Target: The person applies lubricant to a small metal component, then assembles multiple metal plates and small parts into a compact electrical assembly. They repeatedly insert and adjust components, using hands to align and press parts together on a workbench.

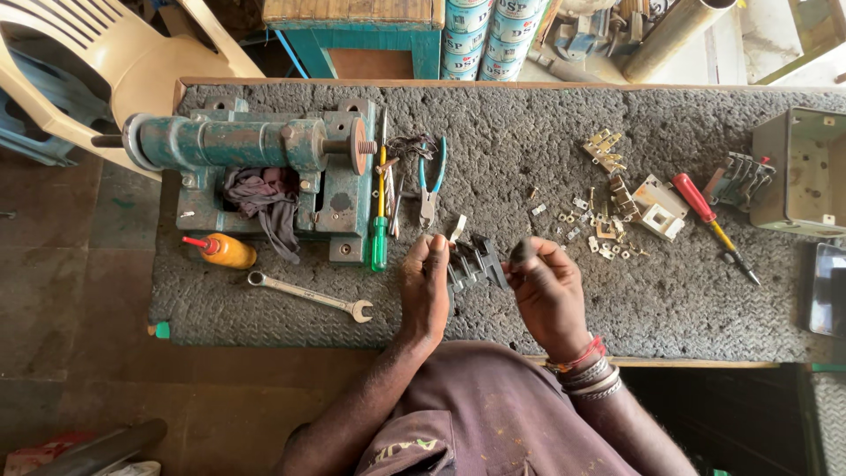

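we held a dark plastic part [476, 263] between both hands over the bench [529, 132]. our left hand [426, 286] gripped its left end, and our right hand [546, 291] pinched its right end with the fingertips. a wrench [308, 295] lay left of the hands, an orange bottle [225, 251] beyond it. pliers [430, 181] and a green screwdriver [380, 220] lay beside the teal vise [256, 163]. small brass bits [604, 234] and a red screwdriver [705, 211] lay to the right.

A grey-matted workbench [264, 308] stands on a brown floor [70, 264], a cream plastic chair [132, 62] behind it, in daylight
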